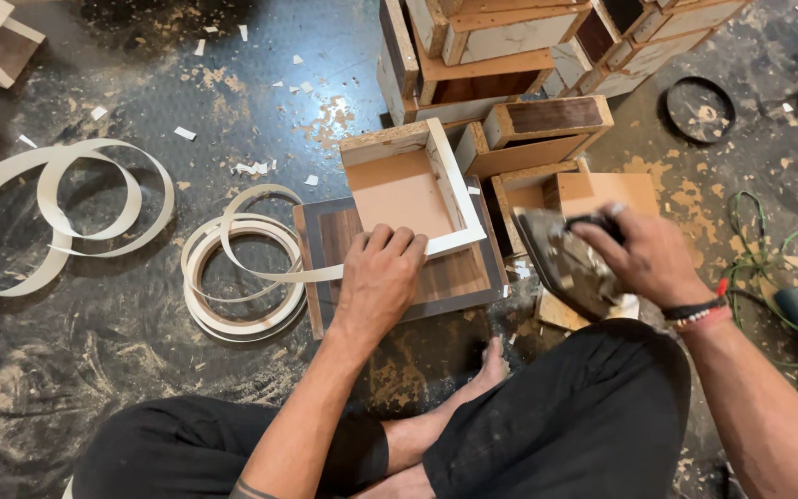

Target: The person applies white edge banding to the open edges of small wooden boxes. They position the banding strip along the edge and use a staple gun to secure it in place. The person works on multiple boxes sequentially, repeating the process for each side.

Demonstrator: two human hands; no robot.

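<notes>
Your left hand (379, 277) presses down on the near edge of a small open wooden box (413, 189), its fingers (390, 242) curled over the white edge strip (279, 274) where it meets the box's rim. The box rests on a dark wood-grain panel (445, 277) lying flat on the floor (94, 370), just in front of your crossed legs. The strip runs left from under your fingers into a loose white coil (242, 277) on the floor; a second, larger coil (57, 212) lies well to the left.

Your right hand (648, 259) is closed around the black handle of a worn clothes iron (565, 263), tilted with its soleplate facing left, just right of the panel and apart from the box. It is blurred, so finer detail is unclear.

A stack of similar wooden boxes (519, 65) stands on the far side. A green cable (759, 259) lies on the floor at the right.
</notes>
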